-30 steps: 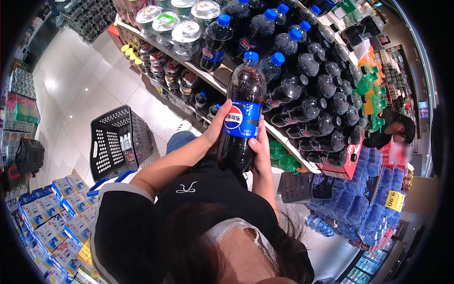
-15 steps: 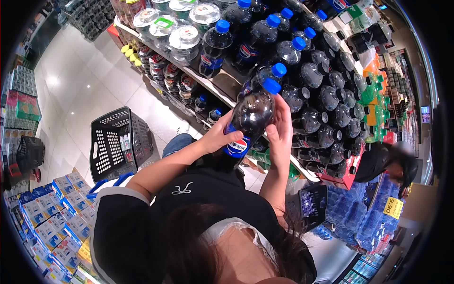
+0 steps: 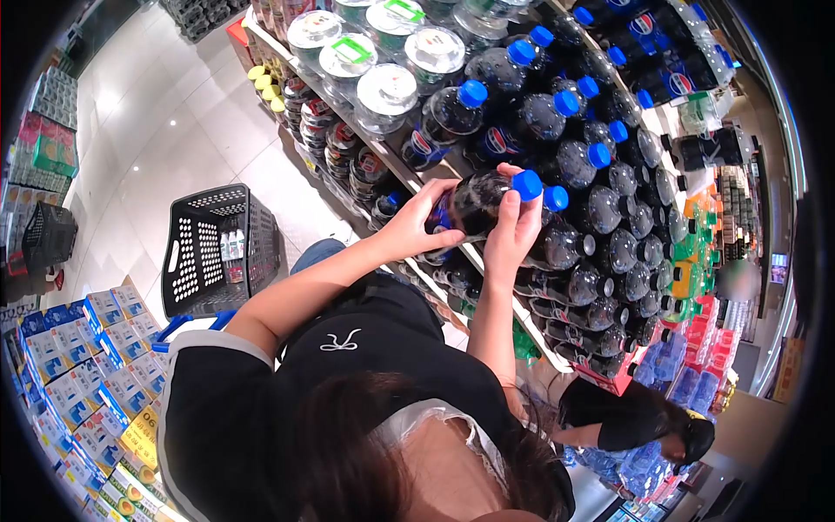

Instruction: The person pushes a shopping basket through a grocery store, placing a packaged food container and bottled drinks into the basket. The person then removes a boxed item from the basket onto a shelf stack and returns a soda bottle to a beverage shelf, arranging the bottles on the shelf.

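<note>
A large cola bottle [image 3: 480,202] with a blue cap and dark contents is held between both my hands, tilted so its cap points up and to the right. My left hand [image 3: 419,219] is wrapped around its lower part, over the blue label. Around the neck end, just below the cap, my right hand [image 3: 517,228] is closed. Directly behind the held bottle, another blue-capped bottle [image 3: 555,199] stands on the shelf. Standing nearby is a blue-capped cola bottle [image 3: 445,117] at the shelf's front edge.
Clear round-lidded containers [image 3: 388,90] stand at the shelf's left. Black-capped bottles [image 3: 600,261] fill its right side. A black shopping basket [image 3: 261,248] with items inside is at my left, near stacked boxes [image 3: 96,365]. Another person [image 3: 622,426] in black bends at the lower right.
The held bottle has tipped further toward the right, and my hands have moved with it. My view has shifted, and the person at the right appears lower in the view.
</note>
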Available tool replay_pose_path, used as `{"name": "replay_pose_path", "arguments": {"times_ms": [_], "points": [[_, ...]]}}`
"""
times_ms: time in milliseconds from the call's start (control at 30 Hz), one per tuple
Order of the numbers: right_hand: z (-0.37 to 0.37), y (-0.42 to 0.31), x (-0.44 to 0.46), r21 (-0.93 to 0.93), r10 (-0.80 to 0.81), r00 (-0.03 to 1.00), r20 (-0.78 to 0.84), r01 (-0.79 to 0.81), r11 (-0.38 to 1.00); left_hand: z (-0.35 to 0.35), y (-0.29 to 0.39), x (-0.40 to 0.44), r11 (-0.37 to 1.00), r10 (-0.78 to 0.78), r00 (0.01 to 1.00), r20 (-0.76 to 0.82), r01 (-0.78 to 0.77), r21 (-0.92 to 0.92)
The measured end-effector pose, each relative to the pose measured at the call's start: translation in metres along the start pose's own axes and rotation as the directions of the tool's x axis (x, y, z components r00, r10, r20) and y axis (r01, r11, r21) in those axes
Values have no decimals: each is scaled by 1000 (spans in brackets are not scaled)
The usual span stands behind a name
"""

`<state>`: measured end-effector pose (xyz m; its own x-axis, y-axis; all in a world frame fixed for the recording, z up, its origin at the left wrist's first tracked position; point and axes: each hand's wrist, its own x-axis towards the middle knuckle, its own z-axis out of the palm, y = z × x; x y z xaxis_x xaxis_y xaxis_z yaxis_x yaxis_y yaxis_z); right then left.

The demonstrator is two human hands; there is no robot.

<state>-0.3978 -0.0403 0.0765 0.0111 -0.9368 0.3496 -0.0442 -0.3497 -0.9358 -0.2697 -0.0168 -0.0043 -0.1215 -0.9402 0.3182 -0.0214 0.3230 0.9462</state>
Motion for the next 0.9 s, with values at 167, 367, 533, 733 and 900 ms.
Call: {"name": "replay_pose_path", "arguments": {"times_ms": [167, 367, 533, 733, 900], "points": [[18, 31, 19, -357, -350, 934, 67, 350, 866, -26, -29, 11, 994, -48, 992, -118, 59, 89], [26, 47, 31, -460, -372, 925, 78, 365, 809, -39, -77, 3, 648, -666, 743, 69, 622, -440], [34, 26, 28, -359, -163, 984, -73, 126, 925, -48, -90, 19, -20, -665, 504, 551, 726, -688], [42, 26, 40, -433, -180, 960, -213, 73, 898, -38, -92, 41, -416, -508, 426, 748, 639, -647], [54, 36, 49, -500, -273, 906, -324, 81, 862, -22, -101, 43, -365, -591, 440, 676, 602, -711]]}}
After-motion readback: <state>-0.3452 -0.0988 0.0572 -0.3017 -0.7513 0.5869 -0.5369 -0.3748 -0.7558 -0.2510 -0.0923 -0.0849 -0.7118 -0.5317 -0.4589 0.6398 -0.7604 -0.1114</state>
